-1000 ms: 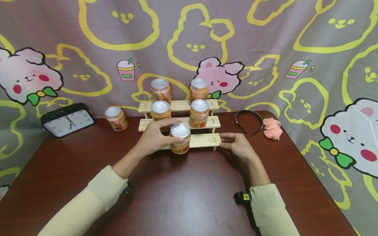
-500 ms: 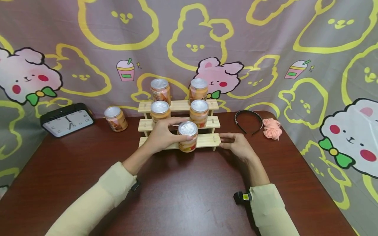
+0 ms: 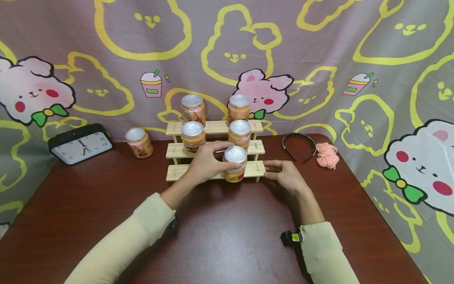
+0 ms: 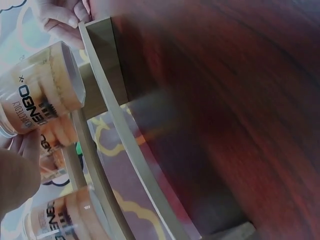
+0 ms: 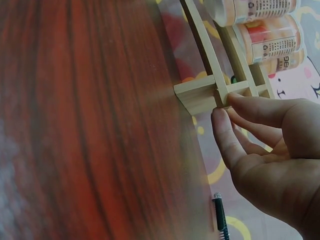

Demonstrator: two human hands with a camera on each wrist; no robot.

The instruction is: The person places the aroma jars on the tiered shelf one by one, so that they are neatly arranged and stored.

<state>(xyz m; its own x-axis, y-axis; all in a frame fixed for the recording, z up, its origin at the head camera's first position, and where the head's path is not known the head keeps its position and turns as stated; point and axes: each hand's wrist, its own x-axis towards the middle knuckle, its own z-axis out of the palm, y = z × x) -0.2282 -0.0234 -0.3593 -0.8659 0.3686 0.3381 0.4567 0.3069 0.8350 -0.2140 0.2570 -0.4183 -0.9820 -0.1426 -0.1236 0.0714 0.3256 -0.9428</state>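
My left hand [image 3: 207, 163] grips a can [image 3: 235, 165] with a silver lid and orange label, upright at the lowest step of a three-tier wooden display rack [image 3: 177, 172]. In the left wrist view that can [image 4: 42, 90] is held beside the step's edge; whether it touches the step I cannot tell. My right hand [image 3: 287, 175] pinches the right end of the lowest step, thumb and fingers on the wood in the right wrist view. Two cans stand on the middle step, the left one [image 3: 193, 138] and the right one [image 3: 240, 133]; two more, including one [image 3: 193, 109], stand on the top step.
Another can [image 3: 140, 144] stands on the dark wooden table [image 3: 220, 236] left of the rack. A black-framed clock [image 3: 81, 146] is at the far left. To the right lie a black headband [image 3: 299, 136] and pink yarn [image 3: 327, 155]. A patterned curtain hangs behind.
My left hand has moved the can to the right along the lowest step, from left of its middle towards the right can's column. My right hand has stayed at the step's end.
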